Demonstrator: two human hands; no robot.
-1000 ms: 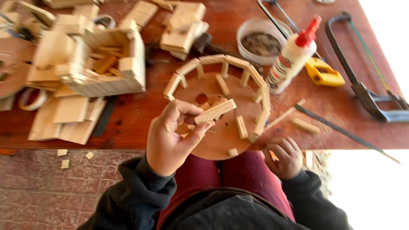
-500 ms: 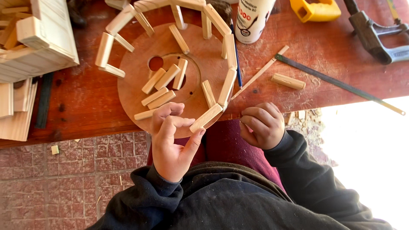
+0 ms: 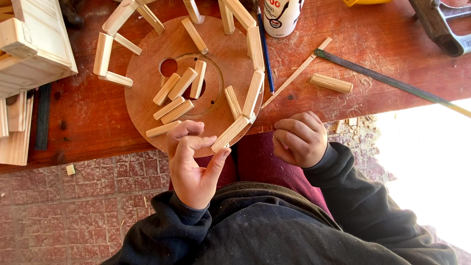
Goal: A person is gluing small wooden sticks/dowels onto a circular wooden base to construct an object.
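A round brown wooden disc (image 3: 147,88) with a hole lies on the red wooden bench, overhanging its front edge. Short pale wooden sticks stand around its rim in a ring, and several loose sticks lie near the hole. My left hand (image 3: 194,164) pinches the lower end of one pale stick (image 3: 230,134) between thumb and fingers at the disc's near edge, where the ring ends. My right hand (image 3: 300,138) is curled into a loose fist just below the bench edge, holding nothing that I can see.
A white glue bottle (image 3: 280,15) stands behind the disc beside a blue pencil (image 3: 265,51). A thin wooden strip (image 3: 297,72), a short block (image 3: 331,83) and a dark saw blade (image 3: 387,81) lie to the right. A pale slatted crate (image 3: 34,44) sits left. Brick floor below.
The view has closed in on the disc. My left hand brought the stick down from above the disc to its near rim. My right hand stays curled by the bench edge.
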